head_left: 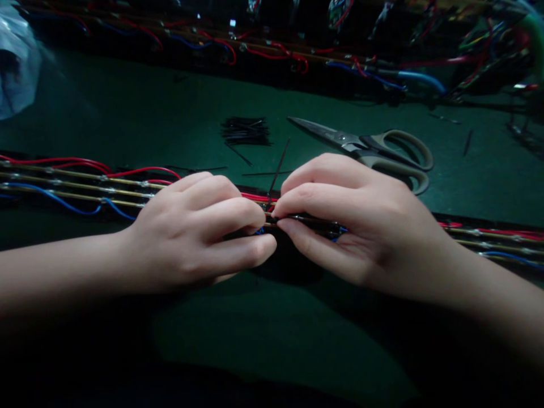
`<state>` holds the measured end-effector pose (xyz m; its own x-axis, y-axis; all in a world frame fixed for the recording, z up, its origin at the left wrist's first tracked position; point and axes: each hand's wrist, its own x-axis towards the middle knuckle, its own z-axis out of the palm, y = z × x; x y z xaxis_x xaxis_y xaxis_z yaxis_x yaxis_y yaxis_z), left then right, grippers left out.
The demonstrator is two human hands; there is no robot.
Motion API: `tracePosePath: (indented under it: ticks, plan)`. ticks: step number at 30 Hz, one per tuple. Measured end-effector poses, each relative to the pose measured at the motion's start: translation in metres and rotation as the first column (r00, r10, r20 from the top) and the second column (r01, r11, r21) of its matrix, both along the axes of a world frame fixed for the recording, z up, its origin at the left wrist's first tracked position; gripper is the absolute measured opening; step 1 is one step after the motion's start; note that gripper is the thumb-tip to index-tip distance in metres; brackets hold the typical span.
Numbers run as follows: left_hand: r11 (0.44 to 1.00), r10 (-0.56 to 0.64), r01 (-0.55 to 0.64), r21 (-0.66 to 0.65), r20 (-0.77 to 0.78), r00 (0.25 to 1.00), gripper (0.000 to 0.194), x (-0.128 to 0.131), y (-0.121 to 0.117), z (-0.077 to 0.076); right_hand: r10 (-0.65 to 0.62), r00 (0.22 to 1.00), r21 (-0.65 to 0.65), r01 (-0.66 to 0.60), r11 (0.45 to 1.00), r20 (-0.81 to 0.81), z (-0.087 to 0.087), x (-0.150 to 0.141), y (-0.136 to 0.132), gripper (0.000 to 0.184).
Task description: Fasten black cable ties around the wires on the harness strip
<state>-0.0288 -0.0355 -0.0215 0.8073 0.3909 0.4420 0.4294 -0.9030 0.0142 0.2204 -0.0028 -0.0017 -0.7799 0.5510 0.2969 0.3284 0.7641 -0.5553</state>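
Observation:
A long wired strip [80, 185] with brass-coloured rods, red wires and blue wires runs across the bench beneath both hands. My left hand [199, 226] is closed over the strip, its fingers curled and the thumb along the near side. Beside it, my right hand [352, 221] pinches at the strip with thumb and fingertips. A thin black cable tie [279, 170] sticks up from the strip right at those fingertips; its lower end is partly hidden by them. Another loose black tie [266, 173] lies just behind the strip.
Behind the hands lie a bundle of black cable ties [245, 131] and scissors [361, 141], blades pointing left. A second wired assembly [272, 54] spans the back of the green bench [140, 113]. A clear plastic bag [17, 62] stands at the far left.

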Motion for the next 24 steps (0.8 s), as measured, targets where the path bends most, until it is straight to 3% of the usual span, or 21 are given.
tracePosePath:
  ticks: [8,24]
  plan:
    - [1.000,0.018,-0.018,-0.007,0.011,1.000,0.007,0.0016,0.0000,0.0017,-0.015,1.000,-0.024,0.016,1.000,0.027,0.0017,0.0018,-0.0009,0.016]
    - [1.000,0.003,-0.003,-0.031,0.013,1.000,0.017,-0.0003,-0.0004,0.0008,0.004,1.000,-0.032,-0.003,0.999,0.019,0.0025,0.0019,-0.0006,0.017]
